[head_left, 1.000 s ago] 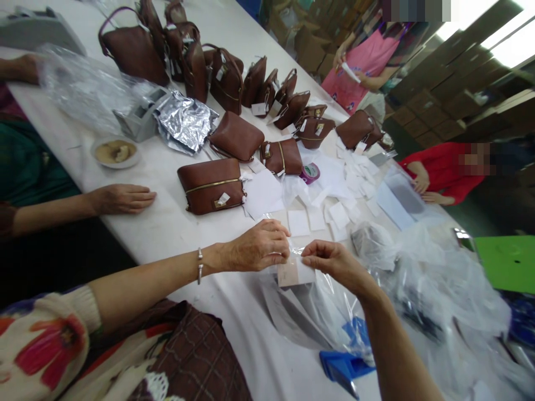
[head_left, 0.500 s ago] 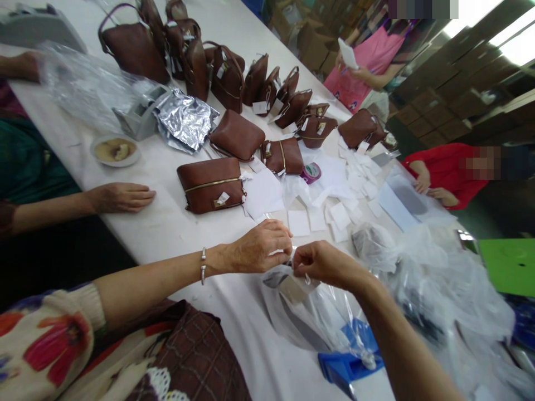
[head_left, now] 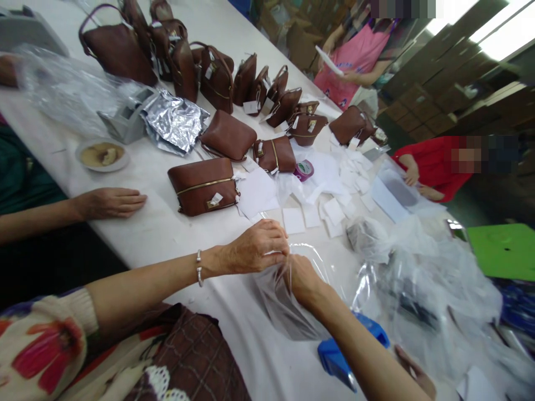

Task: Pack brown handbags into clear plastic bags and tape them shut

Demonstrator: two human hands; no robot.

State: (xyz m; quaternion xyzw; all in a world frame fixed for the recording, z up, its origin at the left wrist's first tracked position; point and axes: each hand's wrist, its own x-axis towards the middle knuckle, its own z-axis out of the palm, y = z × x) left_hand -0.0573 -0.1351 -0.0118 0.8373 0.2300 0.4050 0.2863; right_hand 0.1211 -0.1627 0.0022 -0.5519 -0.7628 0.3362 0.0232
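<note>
Near the blue tool, left hand pinches plastic bag; right hand hides its grip. Bag seems slippery; hold its rim.

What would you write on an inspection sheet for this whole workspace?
Surface: white table, crowded.
Things in use: clear plastic bag.
Clutter: brown handbags, paper squares, silver foil, blue plastic thing.
Hands: left hand pinches the plastic bag's edge; right hand is against it, fingertips hidden.
Cables: nothing seen.
Surroundings: cardboard boxes, person in red, person in a pink apron, co-worker's hand on the table.
</note>
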